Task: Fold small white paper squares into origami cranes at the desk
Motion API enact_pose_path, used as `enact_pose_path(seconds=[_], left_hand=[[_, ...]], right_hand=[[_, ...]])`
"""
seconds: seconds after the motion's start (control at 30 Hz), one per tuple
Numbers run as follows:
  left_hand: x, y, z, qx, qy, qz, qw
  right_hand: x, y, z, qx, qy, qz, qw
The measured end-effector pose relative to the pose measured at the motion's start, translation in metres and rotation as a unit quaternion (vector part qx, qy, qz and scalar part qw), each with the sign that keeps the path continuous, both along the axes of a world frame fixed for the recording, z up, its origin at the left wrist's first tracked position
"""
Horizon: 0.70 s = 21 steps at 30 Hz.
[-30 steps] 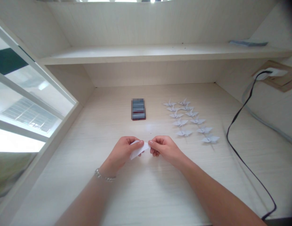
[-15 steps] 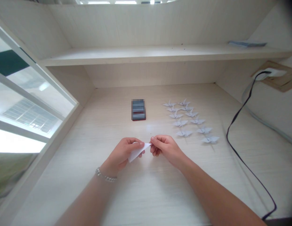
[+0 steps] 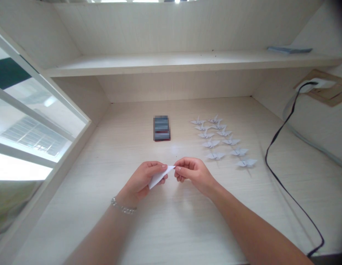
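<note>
My left hand [image 3: 143, 179] and my right hand [image 3: 191, 172] meet over the middle of the pale wooden desk [image 3: 171, 228], both pinched on one small folded white paper [image 3: 159, 176]. The paper is a narrow pointed shape. Its tip lies between my right thumb and forefinger, its wider end in my left fingers. A beaded bracelet [image 3: 123, 208] sits on my left wrist.
Several finished white paper cranes [image 3: 222, 140] stand in two rows to the right of my hands. A dark phone [image 3: 161, 128] lies flat behind my hands. A black cable [image 3: 287, 147] runs from a wall socket [image 3: 320, 85] down the right side. A window [image 3: 30, 121] borders the left; a shelf [image 3: 187, 62] hangs above.
The paper has been narrowed and tilted up to the right. My right fingers have slid to its tip, and both hands have risen slightly.
</note>
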<state>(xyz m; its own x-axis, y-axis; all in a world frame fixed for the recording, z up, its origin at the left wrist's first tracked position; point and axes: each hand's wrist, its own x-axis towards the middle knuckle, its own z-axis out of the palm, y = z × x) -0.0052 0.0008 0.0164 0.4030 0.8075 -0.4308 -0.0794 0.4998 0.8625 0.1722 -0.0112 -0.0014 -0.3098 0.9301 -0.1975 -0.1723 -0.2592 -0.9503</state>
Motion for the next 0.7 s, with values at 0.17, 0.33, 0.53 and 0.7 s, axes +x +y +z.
enact_pose_path(seconds=[0.17,0.33,0.53,0.7], left_hand=[[-0.0003,-0.0002,-0.0026,0.000,-0.001,-0.003,1.000],[-0.0013,-0.0008,-0.0059,-0.001,-0.004,-0.008,1.000],[-0.0006,-0.0011,-0.0052,-0.006,-0.005,-0.012,1.000],[0.0006,-0.0012,-0.0029,-0.023,-0.010,-0.009,1.000]], right_hand=[[-0.0017,-0.0001,-0.0001,0.015,-0.034,-0.009,0.999],[-0.0023,-0.0001,0.0007,0.020,-0.048,-0.008,0.999],[-0.0027,-0.0004,0.0007,0.015,-0.040,-0.013,0.999],[-0.0026,0.0001,0.0008,0.021,-0.035,-0.015,0.999]])
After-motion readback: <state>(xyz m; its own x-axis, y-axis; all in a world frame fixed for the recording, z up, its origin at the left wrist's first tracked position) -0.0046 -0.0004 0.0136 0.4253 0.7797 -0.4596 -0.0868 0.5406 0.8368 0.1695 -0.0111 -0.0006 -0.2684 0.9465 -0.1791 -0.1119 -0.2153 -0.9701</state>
